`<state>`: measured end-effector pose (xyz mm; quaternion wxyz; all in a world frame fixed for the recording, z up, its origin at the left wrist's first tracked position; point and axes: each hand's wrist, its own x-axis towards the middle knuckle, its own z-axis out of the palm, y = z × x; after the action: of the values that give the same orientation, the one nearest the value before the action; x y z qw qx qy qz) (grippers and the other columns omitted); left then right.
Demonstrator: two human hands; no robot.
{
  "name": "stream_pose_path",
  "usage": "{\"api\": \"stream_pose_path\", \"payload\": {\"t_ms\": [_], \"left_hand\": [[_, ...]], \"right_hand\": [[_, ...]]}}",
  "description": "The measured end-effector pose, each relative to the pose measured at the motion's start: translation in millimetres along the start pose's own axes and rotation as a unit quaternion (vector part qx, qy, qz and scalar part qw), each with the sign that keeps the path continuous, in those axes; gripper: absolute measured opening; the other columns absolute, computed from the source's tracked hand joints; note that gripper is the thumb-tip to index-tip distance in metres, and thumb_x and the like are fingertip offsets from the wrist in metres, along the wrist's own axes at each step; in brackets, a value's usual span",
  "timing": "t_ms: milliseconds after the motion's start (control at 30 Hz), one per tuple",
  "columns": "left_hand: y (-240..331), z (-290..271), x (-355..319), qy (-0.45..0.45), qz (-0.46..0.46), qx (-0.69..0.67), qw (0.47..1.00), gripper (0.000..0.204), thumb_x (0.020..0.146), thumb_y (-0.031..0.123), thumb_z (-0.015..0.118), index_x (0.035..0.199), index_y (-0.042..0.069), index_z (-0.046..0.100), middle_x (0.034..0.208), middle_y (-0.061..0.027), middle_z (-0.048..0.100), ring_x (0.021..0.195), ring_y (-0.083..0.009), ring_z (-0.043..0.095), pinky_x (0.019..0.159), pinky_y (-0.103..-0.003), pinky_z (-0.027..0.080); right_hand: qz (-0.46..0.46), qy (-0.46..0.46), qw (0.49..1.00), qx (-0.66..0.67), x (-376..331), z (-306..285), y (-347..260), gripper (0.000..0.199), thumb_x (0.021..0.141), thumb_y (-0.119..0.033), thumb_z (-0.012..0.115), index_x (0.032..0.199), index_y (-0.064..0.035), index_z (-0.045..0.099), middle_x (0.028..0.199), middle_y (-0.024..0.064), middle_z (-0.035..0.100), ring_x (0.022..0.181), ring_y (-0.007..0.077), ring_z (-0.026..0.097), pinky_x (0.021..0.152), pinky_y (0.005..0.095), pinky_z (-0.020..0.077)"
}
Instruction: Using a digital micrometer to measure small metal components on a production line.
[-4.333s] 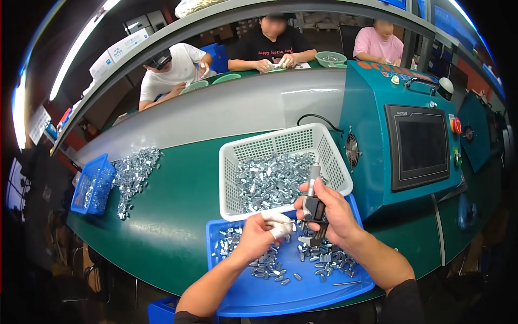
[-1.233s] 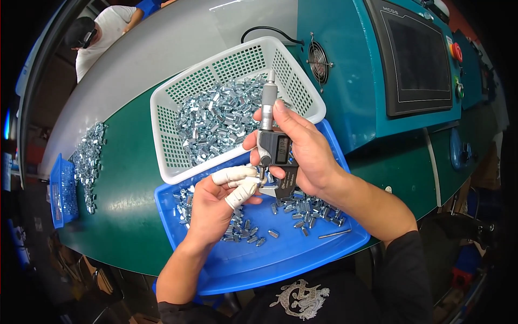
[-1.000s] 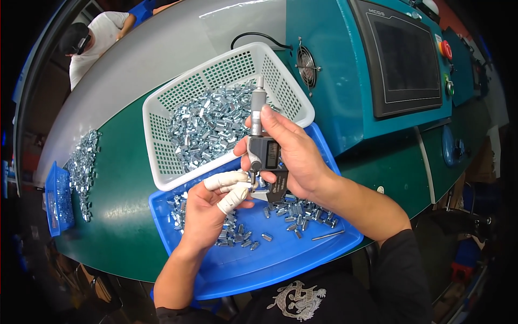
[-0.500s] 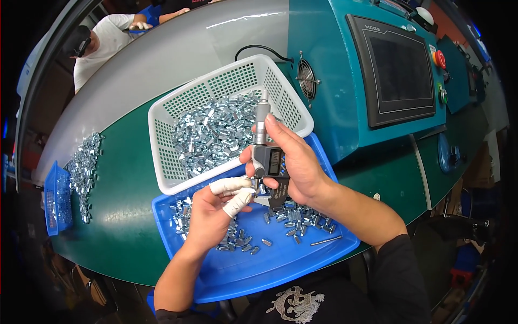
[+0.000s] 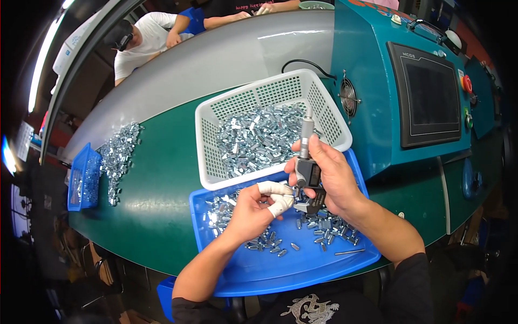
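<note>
My right hand (image 5: 339, 178) is wrapped round a digital micrometer (image 5: 307, 132), its thimble pointing up and its small display facing me. White covers sit on the thumb and fingertip of my left hand (image 5: 249, 215). Those fingertips pinch together at the micrometer's jaws, on what looks like a small shiny metal part (image 5: 295, 193), mostly hidden. Below both hands lies a shallow blue tray (image 5: 270, 278) with loose metal pieces (image 5: 337, 229) and a thin metal rod (image 5: 349, 251). Just beyond, a white perforated basket (image 5: 203, 148) holds a heap of similar pieces.
At the left, a pile of metal pieces (image 5: 120, 154) lies beside a small blue basket (image 5: 75, 186) on the green table (image 5: 156, 216). A teal machine (image 5: 372, 108) with a dark screen (image 5: 430, 97) stands right. Another person (image 5: 148, 40) sits across the grey barrier (image 5: 226, 59).
The whole scene has shifted rightward in the picture as the view turned left. My hands stay together at the micrometer, with little other visible change.
</note>
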<state>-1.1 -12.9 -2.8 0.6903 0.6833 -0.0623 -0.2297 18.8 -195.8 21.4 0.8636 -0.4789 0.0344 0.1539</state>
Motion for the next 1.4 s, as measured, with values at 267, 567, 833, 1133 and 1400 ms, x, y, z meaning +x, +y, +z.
{"api": "stream_pose_path", "payload": {"t_ms": [267,567,833,1133,1400], "left_hand": [[17,11,17,0.186,0.206,-0.063,0.959,0.057,0.085,0.002,0.063,0.134,0.002,0.036,0.106,-0.0115,0.061,0.082,-0.0145,0.061,0.068,-0.029,0.056],[-26,15,3,0.014,0.148,0.488,0.860,0.022,0.074,0.018,0.069,0.084,-0.001,0.062,0.082,-0.0200,0.062,0.078,-0.0367,0.063,0.069,-0.045,0.051],[-53,19,1,0.063,0.205,0.492,0.844,0.006,0.070,0.004,0.058,0.072,-0.001,0.061,0.083,-0.0212,0.058,0.076,-0.0375,0.063,0.066,-0.046,0.051],[-44,11,6,0.053,0.147,0.576,0.803,0.012,0.071,0.007,0.058,0.079,0.002,0.066,0.082,-0.0208,0.064,0.076,-0.0333,0.065,0.066,-0.043,0.052],[-7,-1,-2,0.036,0.086,0.386,0.918,0.018,0.076,0.017,0.071,0.086,0.004,0.063,0.083,-0.0133,0.064,0.074,-0.0266,0.065,0.066,-0.036,0.052]], "right_hand": [[0.004,0.046,0.998,0.031,2,-5,-6,0.042,0.099,-0.043,0.035,0.116,-0.0064,0.047,0.083,0.0114,0.062,0.065,0.0143,0.062,0.039,0.0208,0.0404],[-0.015,0.087,0.995,0.052,1,-1,-1,0.036,0.098,-0.041,0.040,0.113,-0.0092,0.049,0.079,0.0068,0.059,0.058,0.0119,0.057,0.033,0.0181,0.0361],[-0.018,0.096,0.995,0.011,4,8,6,0.035,0.097,-0.041,0.043,0.110,-0.0094,0.050,0.079,0.0053,0.058,0.059,0.0106,0.056,0.032,0.0179,0.0358],[-0.036,0.078,0.996,0.020,-2,-4,7,0.035,0.098,-0.041,0.042,0.110,-0.0094,0.049,0.079,0.0060,0.058,0.059,0.0115,0.056,0.032,0.0178,0.0367],[0.024,0.045,0.996,0.067,6,6,2,0.041,0.098,-0.046,0.037,0.114,-0.0095,0.047,0.083,0.0120,0.062,0.065,0.0167,0.062,0.035,0.0199,0.0374]]}}
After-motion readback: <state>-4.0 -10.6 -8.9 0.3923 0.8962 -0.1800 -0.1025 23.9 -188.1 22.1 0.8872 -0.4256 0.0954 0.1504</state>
